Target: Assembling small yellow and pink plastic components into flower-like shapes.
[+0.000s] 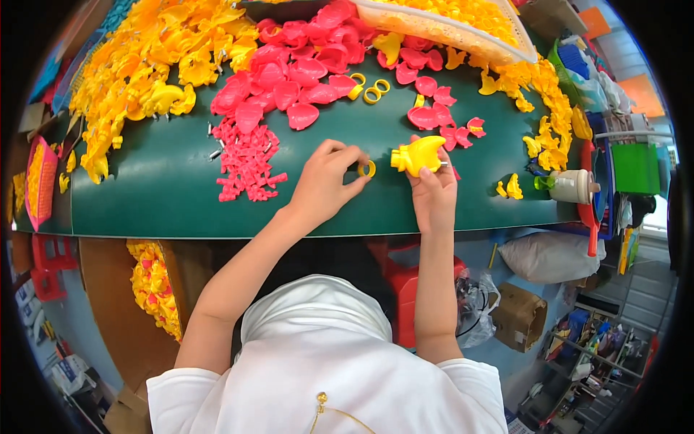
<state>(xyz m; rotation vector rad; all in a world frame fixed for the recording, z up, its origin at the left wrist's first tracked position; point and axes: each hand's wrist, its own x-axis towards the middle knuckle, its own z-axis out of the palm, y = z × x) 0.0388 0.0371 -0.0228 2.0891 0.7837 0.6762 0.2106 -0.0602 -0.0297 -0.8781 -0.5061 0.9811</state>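
Note:
My left hand [331, 176] pinches a small yellow ring [367, 169] between thumb and fingers, just above the green tabletop. To its right, my right hand [435, 189] is closed on a yellow plastic toy part [421, 155] with a curved tip and a narrow ribbed neck pointing left toward the ring. A short metal pin sticks out at the part's right side. The ring and the neck are apart. Beyond my hands lie several loose yellow rings [372, 95]. A pile of pink shell-shaped pieces [286, 94] spreads behind them.
Small pink pieces [247, 160] are heaped left of my left hand. Yellow parts [144, 79] cover the far left. A white tray [463, 32] of yellow pieces stands at the back. A white bottle [575, 186] lies at the right edge; a cardboard box [108, 289] stands below left.

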